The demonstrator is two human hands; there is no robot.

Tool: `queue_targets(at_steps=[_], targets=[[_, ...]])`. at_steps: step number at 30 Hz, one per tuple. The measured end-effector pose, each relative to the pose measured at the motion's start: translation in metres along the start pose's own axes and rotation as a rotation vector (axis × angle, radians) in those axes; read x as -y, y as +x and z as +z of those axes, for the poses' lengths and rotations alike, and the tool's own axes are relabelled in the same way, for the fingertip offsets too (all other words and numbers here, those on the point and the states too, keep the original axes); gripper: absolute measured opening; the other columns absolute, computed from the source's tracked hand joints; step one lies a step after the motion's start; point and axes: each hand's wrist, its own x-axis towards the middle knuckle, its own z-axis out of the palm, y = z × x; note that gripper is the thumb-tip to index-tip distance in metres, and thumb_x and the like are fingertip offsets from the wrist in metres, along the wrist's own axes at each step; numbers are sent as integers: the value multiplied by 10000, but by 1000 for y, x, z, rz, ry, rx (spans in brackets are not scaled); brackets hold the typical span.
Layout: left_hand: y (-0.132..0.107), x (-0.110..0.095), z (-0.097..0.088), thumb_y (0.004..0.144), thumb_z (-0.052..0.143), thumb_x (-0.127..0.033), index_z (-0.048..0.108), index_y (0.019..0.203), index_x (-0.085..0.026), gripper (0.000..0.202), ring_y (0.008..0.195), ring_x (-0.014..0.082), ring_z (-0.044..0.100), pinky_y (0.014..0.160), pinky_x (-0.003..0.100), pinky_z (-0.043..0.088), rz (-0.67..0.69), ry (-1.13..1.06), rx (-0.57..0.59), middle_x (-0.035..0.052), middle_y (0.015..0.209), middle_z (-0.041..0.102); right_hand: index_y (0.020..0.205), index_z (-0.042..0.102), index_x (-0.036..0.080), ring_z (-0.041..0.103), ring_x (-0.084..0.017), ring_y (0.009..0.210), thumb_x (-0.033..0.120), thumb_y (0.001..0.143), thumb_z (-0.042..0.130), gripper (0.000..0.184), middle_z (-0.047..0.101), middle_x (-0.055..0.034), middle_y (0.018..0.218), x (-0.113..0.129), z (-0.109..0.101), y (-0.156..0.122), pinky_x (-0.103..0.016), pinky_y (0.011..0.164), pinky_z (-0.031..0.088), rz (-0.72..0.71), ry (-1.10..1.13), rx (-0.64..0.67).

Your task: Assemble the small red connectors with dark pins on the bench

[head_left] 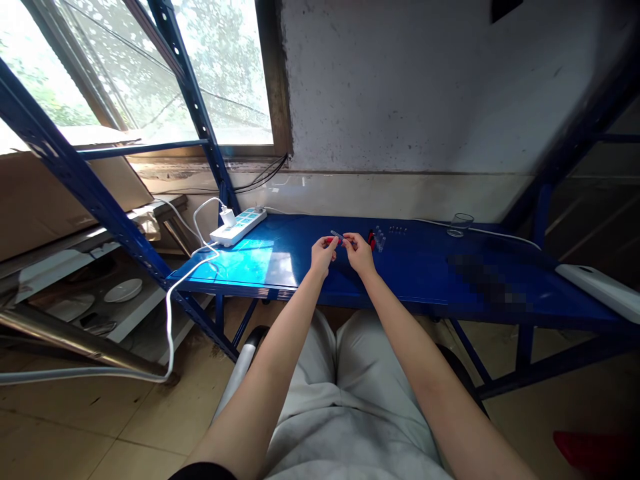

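Observation:
Over the blue table, my left hand is closed, with a small red piece pinched in its fingertips. Close beside it, my right hand is closed too, its fingertips at the end of a slim, greyish see-through piece. The two pieces meet or overlap between the hands; which, I cannot tell. Just right of my right hand lie red and black small pieces. Next to these are several clear, tube-like pieces. Farther back, several tiny pieces stand in a row.
A white power strip with a plugged-in white adapter sits at the table's left end, its cable hanging off the edge. A glass cup stands at the back right. A white flat object lies at the right end.

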Motion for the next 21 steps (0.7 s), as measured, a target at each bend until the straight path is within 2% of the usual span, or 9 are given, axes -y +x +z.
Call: queue_targets(at_steps=[3, 9, 14, 17, 21], targets=[[2, 2, -1, 681, 658, -409, 559, 807, -128, 324, 383, 9, 383, 371, 168, 307, 8, -1, -6, -32, 611, 504, 970, 548, 197, 600, -180, 795, 371, 833, 415, 258, 635, -72, 901, 0, 1, 0, -307, 714, 466, 12, 16, 64], [2, 2, -1, 700, 647, -386, 579, 860, -126, 313, 397, 11, 385, 377, 166, 309, 1, 13, -3, -21, 626, 507, 945, 544, 189, 580, -168, 739, 396, 823, 436, 264, 619, -66, 862, -1, 3, 0, -292, 665, 463, 33, 28, 101], [1, 2, 0, 713, 637, -348, 586, 853, -125, 268, 394, 15, 384, 377, 174, 303, 17, 15, 6, -20, 626, 503, 881, 575, 177, 522, -146, 659, 396, 818, 449, 261, 576, -81, 901, 3, -1, 0, -285, 625, 446, -33, -93, 54], [1, 2, 0, 713, 634, -335, 592, 845, -124, 252, 395, 13, 382, 374, 173, 293, 16, 42, -35, -13, 653, 524, 859, 590, 175, 518, -158, 684, 390, 809, 463, 255, 560, -83, 869, 2, -1, 1, -290, 629, 444, -56, -151, 33], [-1, -2, 0, 699, 639, -353, 606, 838, -132, 263, 417, 12, 396, 391, 170, 311, 23, 91, -115, 10, 729, 565, 872, 594, 171, 532, -163, 658, 374, 791, 481, 246, 588, -65, 770, 2, -2, 1, -292, 624, 446, 13, -165, 33]])
